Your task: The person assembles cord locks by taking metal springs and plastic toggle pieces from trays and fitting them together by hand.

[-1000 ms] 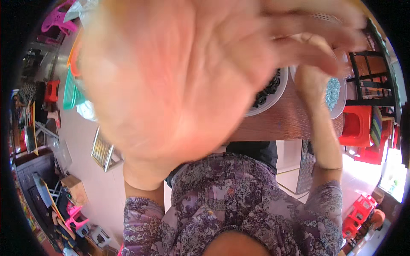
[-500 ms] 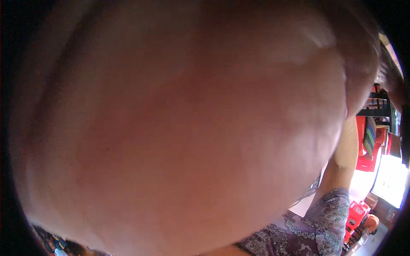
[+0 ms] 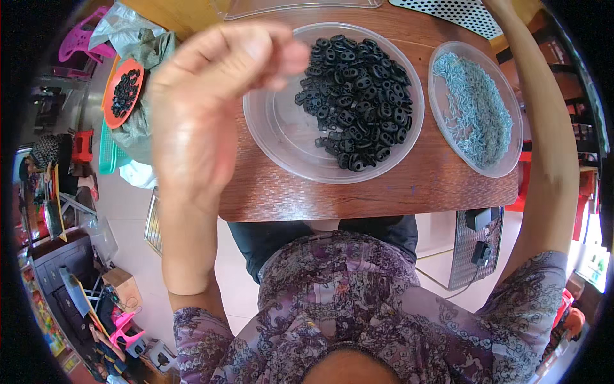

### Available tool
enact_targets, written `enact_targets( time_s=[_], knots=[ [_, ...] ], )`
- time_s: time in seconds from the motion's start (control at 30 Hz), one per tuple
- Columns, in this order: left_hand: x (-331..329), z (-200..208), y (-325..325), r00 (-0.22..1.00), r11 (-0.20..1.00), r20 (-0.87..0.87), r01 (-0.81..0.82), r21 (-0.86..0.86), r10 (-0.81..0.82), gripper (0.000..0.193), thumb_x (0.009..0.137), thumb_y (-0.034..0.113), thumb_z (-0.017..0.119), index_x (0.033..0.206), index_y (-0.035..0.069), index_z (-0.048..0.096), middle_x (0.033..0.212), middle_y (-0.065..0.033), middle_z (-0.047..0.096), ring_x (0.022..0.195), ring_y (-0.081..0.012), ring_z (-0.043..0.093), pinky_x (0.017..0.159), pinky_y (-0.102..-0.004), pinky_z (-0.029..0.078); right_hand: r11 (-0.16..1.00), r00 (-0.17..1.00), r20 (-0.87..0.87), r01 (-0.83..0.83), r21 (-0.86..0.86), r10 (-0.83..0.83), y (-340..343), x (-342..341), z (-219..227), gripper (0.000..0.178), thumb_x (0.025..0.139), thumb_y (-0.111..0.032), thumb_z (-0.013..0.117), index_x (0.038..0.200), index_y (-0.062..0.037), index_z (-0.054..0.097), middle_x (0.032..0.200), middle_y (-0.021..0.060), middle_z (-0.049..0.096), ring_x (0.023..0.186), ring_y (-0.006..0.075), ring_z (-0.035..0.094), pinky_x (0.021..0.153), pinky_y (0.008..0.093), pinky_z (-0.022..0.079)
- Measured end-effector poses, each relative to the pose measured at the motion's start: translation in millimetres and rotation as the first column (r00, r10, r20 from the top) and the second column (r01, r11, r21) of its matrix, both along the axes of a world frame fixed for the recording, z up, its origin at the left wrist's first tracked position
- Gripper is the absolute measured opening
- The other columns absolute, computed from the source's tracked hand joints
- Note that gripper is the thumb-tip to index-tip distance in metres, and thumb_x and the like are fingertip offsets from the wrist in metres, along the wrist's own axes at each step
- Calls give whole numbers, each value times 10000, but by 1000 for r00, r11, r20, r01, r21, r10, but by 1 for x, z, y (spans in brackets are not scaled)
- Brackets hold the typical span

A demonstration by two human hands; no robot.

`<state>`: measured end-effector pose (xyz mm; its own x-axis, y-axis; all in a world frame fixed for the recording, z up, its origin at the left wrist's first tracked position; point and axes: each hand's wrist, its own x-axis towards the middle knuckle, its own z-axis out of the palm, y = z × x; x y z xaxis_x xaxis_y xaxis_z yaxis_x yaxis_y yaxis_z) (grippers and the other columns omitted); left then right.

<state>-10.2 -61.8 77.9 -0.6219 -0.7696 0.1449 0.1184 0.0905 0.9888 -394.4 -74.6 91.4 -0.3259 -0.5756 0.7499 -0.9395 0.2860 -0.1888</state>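
My left hand (image 3: 211,109) is raised close to the camera, above the left edge of a wooden table (image 3: 396,185). Its fingers are curled in against the thumb and nothing shows in them. Just right of it stands a clear round bowl (image 3: 275,137) with a heap of small black plastic pieces (image 3: 361,96) on its right side. Further right a second clear dish (image 3: 505,163) holds small pale blue pieces (image 3: 476,105). My right forearm (image 3: 543,147) runs up the right side past this dish, and its hand is cut off by the top edge.
A clear tray (image 3: 300,8) and a white perforated panel (image 3: 457,9) lie at the table's far edge. Left of the table, an orange lid with black pieces (image 3: 125,93) rests on a grey bag. A wire rack with a plug (image 3: 476,246) hangs below the table.
Half a second ago my left hand covered nearly the whole lens. It has drawn back to the left with its fingers curled, uncovering the table and both dishes.
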Motion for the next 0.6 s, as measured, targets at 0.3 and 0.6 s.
enact_targets(
  time_s=[0.3, 0.6],
  knots=[
    [18, -91, -13, 819, 871, 518, 47, -489, 247, 168, 736, -20, 632, 902, -9, 611, 837, -61, 643, 752, -117, 597, 695, -241, 476, 948, 840, 455, -318, -29, 296, 1, 32, -54, 177, 706, -54, 631, 862, 29, 645, 747, 88, 644, 693, 146, 584, 618, 284, 460],
    [-27, -95, -7, 779, 508, 557, 368, -779, 289, 231, 679, -12, 627, 886, 24, 532, 825, -187, 543, 818, -393, 541, 701, -442, 425, 914, 694, 606, -373, -160, 389, 97, 71, -46, 75, 708, -22, 620, 761, 16, 658, 663, 18, 618, 614, 99, 549, 561, 239, 436]
  ],
)
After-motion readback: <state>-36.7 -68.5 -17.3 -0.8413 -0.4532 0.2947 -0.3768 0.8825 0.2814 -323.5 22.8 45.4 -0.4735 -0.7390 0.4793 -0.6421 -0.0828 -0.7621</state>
